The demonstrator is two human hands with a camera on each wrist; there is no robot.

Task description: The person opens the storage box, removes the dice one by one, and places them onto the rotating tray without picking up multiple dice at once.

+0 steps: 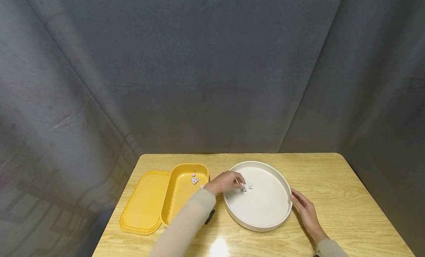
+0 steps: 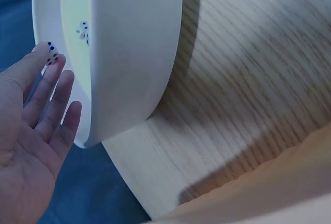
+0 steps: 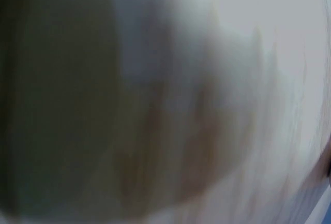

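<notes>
Dice transfer, picking stage: left hand is reaching over the near-left rim of the white round tray, fingertips pinching one die; two more dice are lying just beside it on the tray floor. Right hand is resting flat against the tray's right wall, seemingly steadying it; its wrist view is blurred. Yellow box, already holding dice, is sitting just left across bare tabletop, its lid alongside; next move is calling for a lift clear of both rims.
</notes>
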